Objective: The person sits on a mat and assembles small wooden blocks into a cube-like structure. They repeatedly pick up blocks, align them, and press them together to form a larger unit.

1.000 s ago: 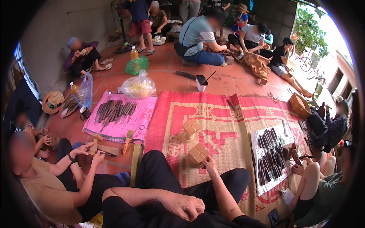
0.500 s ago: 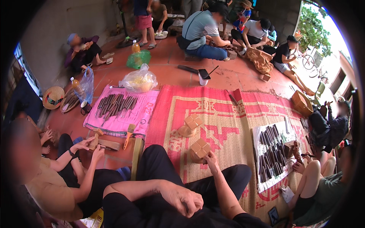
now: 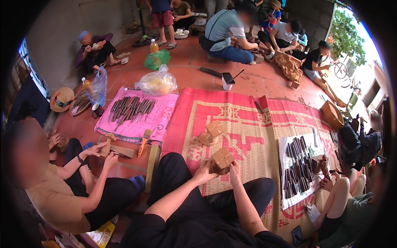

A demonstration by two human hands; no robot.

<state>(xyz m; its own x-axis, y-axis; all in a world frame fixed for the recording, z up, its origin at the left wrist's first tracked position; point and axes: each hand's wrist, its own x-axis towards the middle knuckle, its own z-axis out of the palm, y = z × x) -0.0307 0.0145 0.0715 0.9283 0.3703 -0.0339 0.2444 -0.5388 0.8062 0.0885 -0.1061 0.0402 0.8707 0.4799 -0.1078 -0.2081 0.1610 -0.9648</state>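
Just in front of my folded legs, a carved wooden piece (image 3: 222,157) has a square top marked by crossing lines and a darker, rounded lower part. My left hand (image 3: 203,172) is closed round its lower left side. The fingers of my right hand (image 3: 234,170) grip its right side. Both hands partly hide the underside. A little beyond it, a similar wooden piece (image 3: 216,129) with a square top and round base stands on the red and tan woven mat (image 3: 244,159), untouched.
Carving tools (image 3: 128,110) lie on a pink cloth (image 3: 159,133) at left, beside a paintbrush (image 3: 144,142). More tools (image 3: 297,167) rest on a white cloth (image 3: 289,202) at right. People sit close on both sides; the left one (image 3: 62,194) handles a wooden piece. A white cup (image 3: 227,85) stands ahead.
My left hand has moved from above my lap out to the wooden piece and taken hold of its left side. My right hand has kept its grip. The view has shifted slightly.
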